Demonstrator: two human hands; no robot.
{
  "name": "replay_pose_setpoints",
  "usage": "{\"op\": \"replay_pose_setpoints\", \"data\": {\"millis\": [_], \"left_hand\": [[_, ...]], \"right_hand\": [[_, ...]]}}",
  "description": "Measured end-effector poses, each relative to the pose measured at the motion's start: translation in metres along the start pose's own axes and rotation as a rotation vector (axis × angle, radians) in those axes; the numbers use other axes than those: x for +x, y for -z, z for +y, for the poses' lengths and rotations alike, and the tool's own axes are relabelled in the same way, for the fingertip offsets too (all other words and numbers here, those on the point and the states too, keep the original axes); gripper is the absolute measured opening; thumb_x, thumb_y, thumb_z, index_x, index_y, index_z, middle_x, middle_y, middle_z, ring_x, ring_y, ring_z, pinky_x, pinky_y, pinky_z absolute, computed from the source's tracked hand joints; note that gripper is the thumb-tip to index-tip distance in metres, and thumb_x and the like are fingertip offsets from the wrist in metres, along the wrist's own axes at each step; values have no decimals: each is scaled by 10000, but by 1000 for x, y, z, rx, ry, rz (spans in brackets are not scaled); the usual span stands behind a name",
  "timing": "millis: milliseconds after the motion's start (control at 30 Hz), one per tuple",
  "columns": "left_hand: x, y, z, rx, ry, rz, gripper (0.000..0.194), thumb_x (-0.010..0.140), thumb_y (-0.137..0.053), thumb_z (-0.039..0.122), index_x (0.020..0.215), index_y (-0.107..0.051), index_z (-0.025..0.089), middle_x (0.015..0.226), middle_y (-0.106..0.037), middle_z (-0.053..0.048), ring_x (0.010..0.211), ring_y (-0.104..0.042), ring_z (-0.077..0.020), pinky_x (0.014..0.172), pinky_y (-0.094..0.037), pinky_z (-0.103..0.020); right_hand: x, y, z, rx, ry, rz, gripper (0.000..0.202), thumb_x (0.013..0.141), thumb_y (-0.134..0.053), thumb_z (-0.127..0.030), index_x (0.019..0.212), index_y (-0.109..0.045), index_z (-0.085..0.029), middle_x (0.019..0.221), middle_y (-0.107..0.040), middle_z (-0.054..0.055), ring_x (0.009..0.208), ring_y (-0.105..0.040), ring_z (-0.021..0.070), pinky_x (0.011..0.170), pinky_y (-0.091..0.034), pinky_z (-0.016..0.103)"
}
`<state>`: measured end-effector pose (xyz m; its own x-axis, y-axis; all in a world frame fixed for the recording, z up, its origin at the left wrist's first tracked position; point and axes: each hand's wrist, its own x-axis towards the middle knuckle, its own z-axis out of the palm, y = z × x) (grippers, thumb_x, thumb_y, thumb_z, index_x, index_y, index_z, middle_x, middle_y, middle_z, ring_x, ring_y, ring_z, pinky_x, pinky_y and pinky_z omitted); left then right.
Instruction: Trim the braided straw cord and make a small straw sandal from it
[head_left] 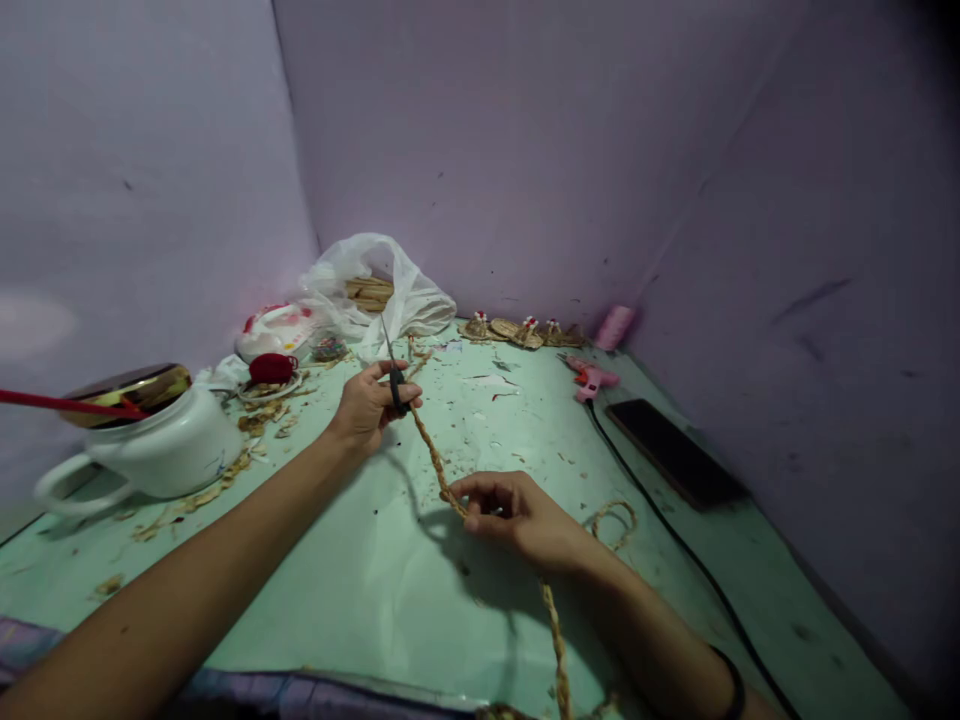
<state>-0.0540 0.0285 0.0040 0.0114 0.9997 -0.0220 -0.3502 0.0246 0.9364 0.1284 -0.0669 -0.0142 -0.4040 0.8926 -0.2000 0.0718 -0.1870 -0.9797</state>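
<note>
My left hand (364, 408) is closed around a pair of scissors (397, 388) with dark handles, blades pointing up and away. The same fingers pinch the upper end of a braided straw cord (430, 448), whose loose tip sticks out beyond them. Lower down, my right hand (521, 515) grips that cord between thumb and fingertips, so the stretch between my hands is fairly taut. Past my right hand, the cord hangs toward the near table edge, and a loop of it (616, 524) lies on the tabletop beside my right forearm.
A pink glue gun (592, 380) with a black cable lies at right, beside a dark phone (675, 452). Small woven straw pieces (517, 332) and a pink spool (615, 328) line the back. At left stand a white pot (176, 450), a red ball (271, 368) and a plastic bag (420, 295).
</note>
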Motion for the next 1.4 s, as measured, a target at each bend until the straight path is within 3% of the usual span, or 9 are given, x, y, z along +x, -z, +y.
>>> {"op": "replay_pose_setpoints", "data": {"millis": [133,233,433,567,667,800,967,1267,1400], "left_hand": [[6,6,3,74,-92,40,442,459,-707,94,856,-525,158,519,-577,45,429,-549,-94,347,-331,-135],[2,1,4,104,-112,41,449,458,-705,118,864,-517,154,494,-571,42,412,-526,-98,303,-262,-133],[-19,-18,6,77,-88,49,479,443,-724,140,867,-502,149,471,-551,54,384,-484,-83,298,-261,-143],[-29,-25,6,101,-110,62,473,467,-727,173,880,-499,147,484,-548,57,377,-484,-81,302,-277,-150],[-28,-23,3,154,-125,81,458,474,-729,211,871,-511,143,479,-542,57,376,-481,-80,305,-279,-152],[-16,-13,-3,315,-192,103,447,466,-738,219,858,-539,139,460,-514,73,376,-442,-60,346,-311,-149],[-8,-6,-11,427,-257,31,408,495,-718,201,869,-570,131,534,-542,55,450,-459,-60,434,-377,-159],[-15,-18,-27,482,-240,6,317,511,-643,122,821,-579,137,474,-511,64,412,-424,-57,399,-320,-147],[-19,-21,-21,449,-232,52,340,530,-651,155,856,-554,140,463,-489,79,399,-410,-58,409,-348,-161]], "right_hand": [[0,2,-2,-9,-14,-24,139,602,-674,-158,722,-605,-142,569,-507,-41,484,-381,50,491,-269,235],[0,3,-5,-1,-12,-66,177,574,-717,-191,667,-575,-138,580,-515,-30,534,-431,67,533,-315,241],[3,0,-8,147,-31,-5,499,530,-770,-285,948,-544,-132,689,-599,0,597,-532,99,581,-385,259],[4,-4,-7,223,-44,19,544,505,-785,-228,978,-531,-136,694,-627,3,593,-562,100,575,-408,247],[2,-7,-4,343,-59,-15,524,523,-777,-227,981,-532,-156,693,-633,-4,531,-572,99,514,-415,240],[0,-6,-1,457,-30,-48,443,541,-762,-155,949,-591,-138,749,-650,16,601,-611,99,606,-470,248],[0,-4,1,478,-25,-98,374,536,-750,-106,887,-624,-129,710,-661,21,599,-627,110,603,-490,251],[2,-7,4,433,75,-26,215,521,-751,-155,698,-631,-136,620,-657,9,540,-609,116,595,-487,287],[1,-1,0,380,22,-43,364,485,-785,-152,814,-628,-148,710,-659,19,625,-603,116,611,-462,261]]}}
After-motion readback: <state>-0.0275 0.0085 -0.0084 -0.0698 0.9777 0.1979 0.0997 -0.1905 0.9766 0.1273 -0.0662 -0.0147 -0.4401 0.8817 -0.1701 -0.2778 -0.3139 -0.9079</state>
